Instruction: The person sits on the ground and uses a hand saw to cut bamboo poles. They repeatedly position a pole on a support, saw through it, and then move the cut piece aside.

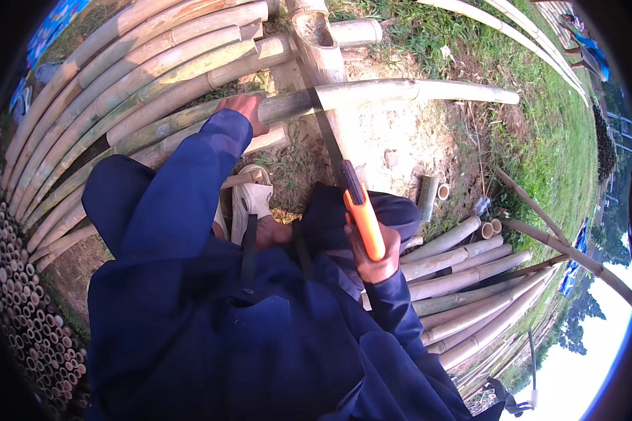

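Note:
My right hand is closed round the orange handle of a handsaw. Its dark blade runs forward from the handle and lies across a long bamboo pole. My left hand grips that same pole to the left of the blade, fingers wrapped over it. Beneath, a thicker bamboo piece with an opening cut in its top crosses under the pole. Whether the blade has entered the bamboo cannot be made out.
Long bamboo poles lie side by side at the left. More poles are stacked at the right, near short cut pieces. Many pole ends show at the lower left. A sandal is on my foot.

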### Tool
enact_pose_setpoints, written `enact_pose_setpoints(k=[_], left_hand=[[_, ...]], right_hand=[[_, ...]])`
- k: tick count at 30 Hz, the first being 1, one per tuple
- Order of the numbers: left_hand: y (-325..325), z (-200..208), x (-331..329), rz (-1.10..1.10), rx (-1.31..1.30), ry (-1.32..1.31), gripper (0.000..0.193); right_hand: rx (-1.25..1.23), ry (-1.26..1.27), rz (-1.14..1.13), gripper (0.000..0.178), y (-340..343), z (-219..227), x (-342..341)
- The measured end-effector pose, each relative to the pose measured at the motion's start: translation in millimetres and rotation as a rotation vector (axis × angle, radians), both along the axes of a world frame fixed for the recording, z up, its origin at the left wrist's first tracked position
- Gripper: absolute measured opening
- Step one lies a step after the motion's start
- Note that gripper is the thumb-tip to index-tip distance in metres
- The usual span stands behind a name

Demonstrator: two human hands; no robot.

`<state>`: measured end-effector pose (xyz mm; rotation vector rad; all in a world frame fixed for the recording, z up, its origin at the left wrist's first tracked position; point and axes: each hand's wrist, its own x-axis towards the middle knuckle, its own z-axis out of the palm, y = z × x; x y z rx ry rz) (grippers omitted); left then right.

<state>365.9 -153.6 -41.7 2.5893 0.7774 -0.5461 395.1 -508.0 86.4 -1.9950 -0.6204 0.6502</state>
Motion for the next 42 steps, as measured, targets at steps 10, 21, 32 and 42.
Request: enact_pose_setpoints(k=[10, 21, 32, 42], left_hand=[[1, 18, -3, 0.033, -0.029, 0.064, 0.070], [6, 16, -2, -0.004, -0.027, 0.055, 0.073], [22, 7, -6, -0.012, 0.005, -0.009, 0.076], [2, 12, 1, -0.022, -0.029, 0.058, 0.079]], right_hand=[[-0.152, -0.028, 0.037, 0.028, -54, 70, -36], [-0.070, -0.001, -0.002, 0.030, -44, 46, -33], [-0.003, 0.003, 0.028, 0.011, -9, 14, -12], [-0.023, 0.094, 0.015, 0.021, 15, -40, 3]])
